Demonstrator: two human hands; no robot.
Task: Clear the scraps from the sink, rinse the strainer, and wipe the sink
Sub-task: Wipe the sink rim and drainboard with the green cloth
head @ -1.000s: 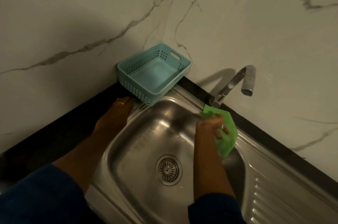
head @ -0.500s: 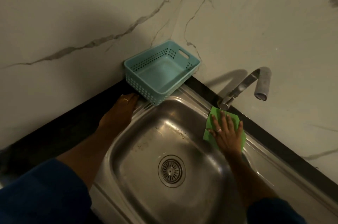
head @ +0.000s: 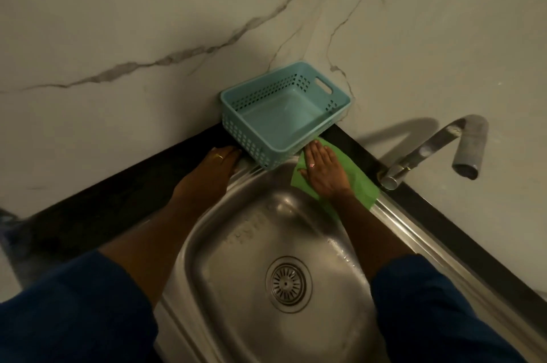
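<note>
The steel sink (head: 236, 244) fills the lower middle, with its round strainer (head: 288, 282) seated in the drain. A green cloth (head: 355, 182) lies flat on the sink's far rim. My right hand (head: 322, 170) presses flat on the cloth, fingers together, fingertips close to the blue basket. My left hand (head: 211, 173) rests palm down on the sink's far left corner and the black counter, holding nothing. No scraps show in the basin, only water streaks.
An empty light-blue perforated basket (head: 251, 131) stands in the corner against the marble wall, overhanging the sink rim. A steel tap (head: 429, 149) rises at the right, spout turned away from the basin. A black counter strip (head: 118, 194) borders the sink.
My right hand has slid the green cloth leftward along the far rim, from beside the tap base to next to the basket. The left hand has stayed put.
</note>
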